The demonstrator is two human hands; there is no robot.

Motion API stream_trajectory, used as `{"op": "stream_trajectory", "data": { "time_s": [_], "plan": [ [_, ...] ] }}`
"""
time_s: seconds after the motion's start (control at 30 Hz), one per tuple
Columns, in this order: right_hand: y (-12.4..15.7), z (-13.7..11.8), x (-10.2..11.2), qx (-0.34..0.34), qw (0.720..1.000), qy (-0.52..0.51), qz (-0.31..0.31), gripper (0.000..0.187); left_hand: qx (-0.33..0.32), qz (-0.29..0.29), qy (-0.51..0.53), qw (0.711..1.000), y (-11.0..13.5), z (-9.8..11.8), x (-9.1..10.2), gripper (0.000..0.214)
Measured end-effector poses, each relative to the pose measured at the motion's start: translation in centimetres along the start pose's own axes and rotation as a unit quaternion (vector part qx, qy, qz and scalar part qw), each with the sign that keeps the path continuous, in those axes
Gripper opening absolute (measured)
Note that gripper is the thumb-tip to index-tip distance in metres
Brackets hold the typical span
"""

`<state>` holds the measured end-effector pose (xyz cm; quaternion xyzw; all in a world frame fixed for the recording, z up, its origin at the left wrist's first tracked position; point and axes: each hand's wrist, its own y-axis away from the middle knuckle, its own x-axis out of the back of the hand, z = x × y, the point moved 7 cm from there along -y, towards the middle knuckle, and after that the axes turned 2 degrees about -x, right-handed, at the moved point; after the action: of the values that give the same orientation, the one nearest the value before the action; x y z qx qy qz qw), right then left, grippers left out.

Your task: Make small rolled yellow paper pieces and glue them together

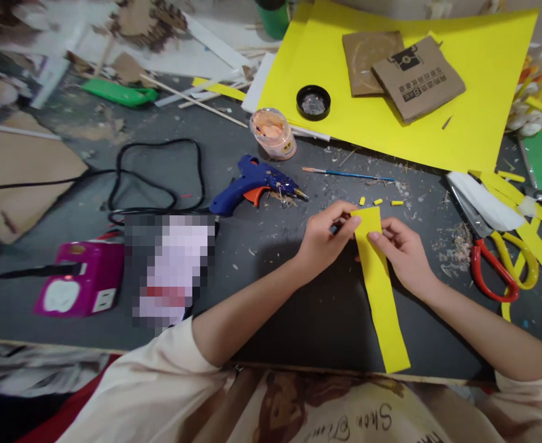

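A long yellow paper strip hangs between my two hands, its lower end reaching the table's front edge. My left hand pinches the strip's upper left edge, thumb on the front face. On the right edge, my right hand grips it with the thumb on top and the fingers curled behind, partly hidden. Just beyond the strip's top lie three small yellow rolls. A thin blue paintbrush rests behind them. To the left is a blue glue gun with an orange trigger.
An open jar of peach paint and a black lid stand near a large yellow sheet bearing cardboard pieces. Scissors lie at right among yellow strips. At left are a purple power adapter, black cable and pixelated phone.
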<state>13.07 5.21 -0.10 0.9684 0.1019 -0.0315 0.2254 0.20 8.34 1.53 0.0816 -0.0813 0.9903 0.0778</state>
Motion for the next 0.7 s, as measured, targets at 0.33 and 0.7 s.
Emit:
{"op": "stream_trajectory", "data": {
  "time_s": [0.33, 0.7],
  "plan": [
    [0.5, 0.7, -2.1, -0.023, 0.976, 0.143, -0.163, 0.021, -0.011, 0.170, 0.010, 0.985, 0.1, 0.5, 2.4, 0.021],
    [6.5, -1.3, -6.7, 0.336, 0.710, 0.569, -0.242, 0.025, 0.071, 0.122, 0.091, 0.986, 0.1, -1.4, 1.5, 0.022]
  ]
}}
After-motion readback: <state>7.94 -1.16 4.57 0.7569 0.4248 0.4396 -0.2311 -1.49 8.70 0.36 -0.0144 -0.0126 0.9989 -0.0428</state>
